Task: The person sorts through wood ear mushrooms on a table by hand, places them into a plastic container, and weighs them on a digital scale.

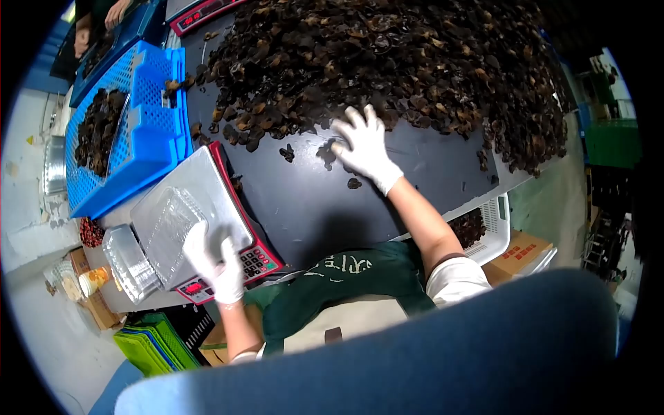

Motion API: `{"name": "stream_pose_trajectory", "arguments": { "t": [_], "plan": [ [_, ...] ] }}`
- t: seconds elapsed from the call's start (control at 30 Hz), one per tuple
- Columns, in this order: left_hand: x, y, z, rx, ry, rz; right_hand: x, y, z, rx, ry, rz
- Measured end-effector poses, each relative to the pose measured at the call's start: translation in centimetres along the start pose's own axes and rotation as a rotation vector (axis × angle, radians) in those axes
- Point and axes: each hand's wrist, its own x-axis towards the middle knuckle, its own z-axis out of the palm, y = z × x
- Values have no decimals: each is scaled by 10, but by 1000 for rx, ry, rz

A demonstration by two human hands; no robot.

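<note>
My left hand (pixel 216 265), in a white glove, is at the near edge of a red scale (pixel 228 200), by a clear plastic tray (pixel 173 232) on its metal plate. Its fingers are apart and nothing shows in them. My right hand (pixel 365 146), also gloved, reaches over the dark table (pixel 290 200) with fingers spread, at the near edge of a large heap of dark, dried, mushroom-like pieces (pixel 360 62). A few loose pieces (pixel 287 153) lie near it.
A blue crate (pixel 155 131) with packed dark pieces stands left. Stacked clear trays (pixel 129 259) sit beside the scale. Below the table's right edge is a white basket (pixel 496 228), near a cardboard box (pixel 519 254). Another person's hands (pixel 116 14) show at top left.
</note>
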Motion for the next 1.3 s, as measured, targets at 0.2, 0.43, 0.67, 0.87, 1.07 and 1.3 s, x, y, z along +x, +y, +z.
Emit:
{"name": "stream_pose_trajectory", "arguments": {
  "t": [0.2, 0.43, 0.67, 0.87, 1.07, 1.3],
  "plan": [
    [81, 38, 149, -134, -115, 10, -60, -23, -19, 244, -46, -218],
    [154, -23, 238, 390, -350, -469, 2, 66, -15, -22, 427, 246],
    [55, 3, 235, 172, -304, 14, -11, 29, 10, 36, 65, 2],
    [-20, 49, 164, -56, -386, 295, -91, -6, -3, 267, -61, -425],
    [11, 12, 177, 83, -253, -18, -38, 14, -16, 187, 131, -82],
    [-17, 7, 189, -40, -463, 149, -40, -18, 4, 147, -203, -341]
  ]
}}
